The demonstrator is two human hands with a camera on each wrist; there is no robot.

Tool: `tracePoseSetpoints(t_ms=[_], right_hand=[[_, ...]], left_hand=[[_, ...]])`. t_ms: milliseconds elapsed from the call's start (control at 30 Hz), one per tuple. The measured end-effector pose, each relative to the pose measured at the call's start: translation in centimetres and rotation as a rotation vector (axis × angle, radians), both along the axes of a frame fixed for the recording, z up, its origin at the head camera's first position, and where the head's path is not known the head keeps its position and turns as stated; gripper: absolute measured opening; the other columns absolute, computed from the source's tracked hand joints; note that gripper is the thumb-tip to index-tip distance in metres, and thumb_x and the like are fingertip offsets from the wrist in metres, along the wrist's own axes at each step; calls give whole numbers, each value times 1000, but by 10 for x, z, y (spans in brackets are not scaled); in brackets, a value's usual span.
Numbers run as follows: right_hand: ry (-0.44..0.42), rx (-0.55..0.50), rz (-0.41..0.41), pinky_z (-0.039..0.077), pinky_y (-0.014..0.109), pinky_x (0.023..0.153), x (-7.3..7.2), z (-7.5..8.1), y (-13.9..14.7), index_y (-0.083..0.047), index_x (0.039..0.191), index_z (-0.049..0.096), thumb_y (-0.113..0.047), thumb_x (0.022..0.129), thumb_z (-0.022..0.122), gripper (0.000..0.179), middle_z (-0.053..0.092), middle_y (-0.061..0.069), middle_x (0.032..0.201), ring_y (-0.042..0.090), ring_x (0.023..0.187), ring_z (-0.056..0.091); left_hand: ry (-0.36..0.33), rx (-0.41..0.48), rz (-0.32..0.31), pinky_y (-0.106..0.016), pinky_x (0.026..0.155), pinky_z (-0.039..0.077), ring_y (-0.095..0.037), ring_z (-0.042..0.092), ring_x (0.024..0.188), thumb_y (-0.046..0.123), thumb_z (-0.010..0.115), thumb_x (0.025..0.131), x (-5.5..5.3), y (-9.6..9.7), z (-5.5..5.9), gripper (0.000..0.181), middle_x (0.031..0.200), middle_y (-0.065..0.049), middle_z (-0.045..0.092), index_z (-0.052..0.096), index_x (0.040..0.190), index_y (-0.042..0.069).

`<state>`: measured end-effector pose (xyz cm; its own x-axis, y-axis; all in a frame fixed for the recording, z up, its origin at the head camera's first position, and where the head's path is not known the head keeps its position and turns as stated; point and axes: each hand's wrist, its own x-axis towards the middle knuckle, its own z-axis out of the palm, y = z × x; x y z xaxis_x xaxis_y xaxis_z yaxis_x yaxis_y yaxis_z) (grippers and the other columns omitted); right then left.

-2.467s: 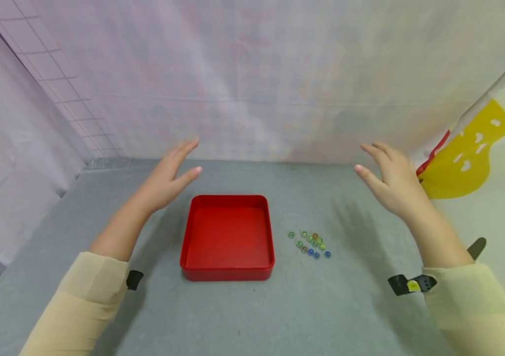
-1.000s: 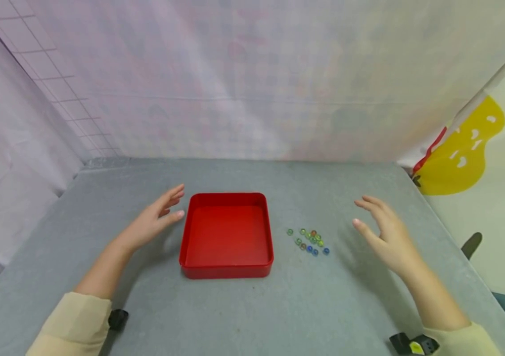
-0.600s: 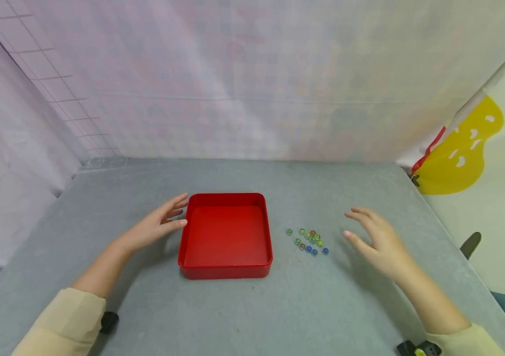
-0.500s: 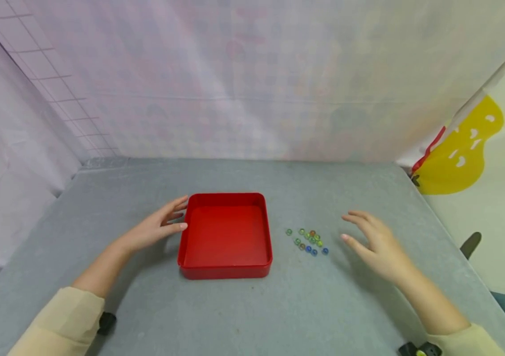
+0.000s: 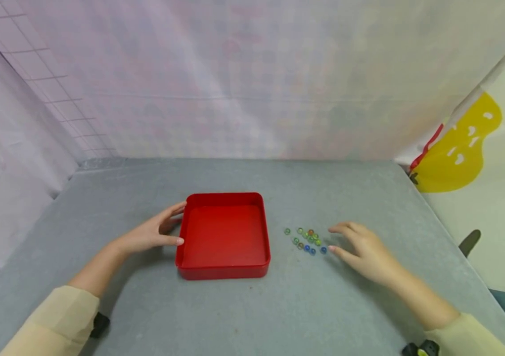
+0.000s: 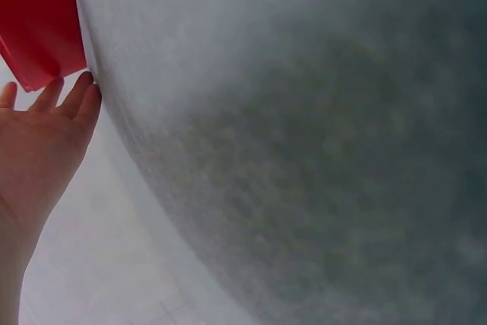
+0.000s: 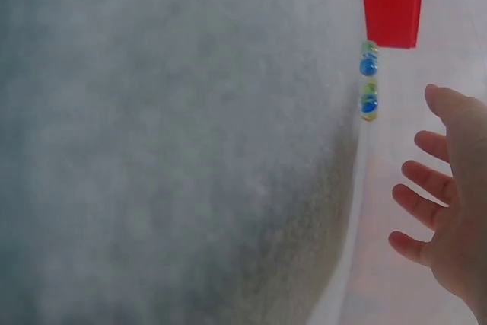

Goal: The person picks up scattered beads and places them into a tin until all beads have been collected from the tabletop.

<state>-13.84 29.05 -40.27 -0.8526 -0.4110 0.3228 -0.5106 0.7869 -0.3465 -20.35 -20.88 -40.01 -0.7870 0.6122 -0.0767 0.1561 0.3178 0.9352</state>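
Note:
A square red tray (image 5: 223, 273) with low walls lies on the grey table, nothing inside it. My left hand (image 5: 150, 235) is at its left wall, fingers spread, thumb tip near the rim; in the left wrist view the fingertips of the left hand (image 6: 46, 142) meet or nearly meet the red wall. Right of the tray lies a loose cluster of glass marbles (image 5: 310, 239), green, blue and orange-brown. Just right of them hovers my right hand (image 5: 365, 254), thumb and fingers apart, holding nothing; its thumb tip is close to a blue marble (image 5: 323, 250).
A grey cloth covers the table (image 5: 243, 316). Behind it hangs a pale checked curtain (image 5: 252, 89), with another white sheet (image 5: 7, 148) at the left. A yellow printed shape (image 5: 457, 153) shows on the right-hand cloth. Dark bands sit at both wrists.
Both hands have come down from above the table. The left has moved to the tray's left wall, the right leftward toward the marbles. Tray and marbles stay put.

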Motion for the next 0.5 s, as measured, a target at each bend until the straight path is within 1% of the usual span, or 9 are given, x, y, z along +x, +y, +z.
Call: tracePoseSetpoints(t_ms=[67,200,367,500], right_hand=[[-5,3,12,42,53,90,-1,-2,-1,-6,119,62,-23,87,73,38,60,7,115,30,106,55],[-11,11,34,44,51,89,-3,-6,-3,-6,117,64,-23,87,73,36,60,6,113,29,105,56],[-8,8,50,45,49,87,-5,-10,-2,-6,115,64,-21,85,75,35,61,5,111,27,103,57],[-13,13,50,45,49,87,-5,-13,-2,-7,110,66,-20,83,76,31,61,2,108,25,100,58]], left_hand=[[-9,-11,-5,-60,104,26,-41,18,139,11,68,89,-1,-1,-1,85,157,-14,13,13,154,11],[-10,-25,-18,-60,105,24,-41,16,140,12,70,87,-2,-3,-3,89,157,-15,13,12,154,10],[-3,-47,-32,-60,106,23,-42,16,139,17,73,85,-2,-4,-3,92,156,-18,14,12,154,9],[-5,-53,-36,-59,106,23,-41,15,140,16,72,85,-1,-4,-2,93,156,-17,14,11,154,10]])
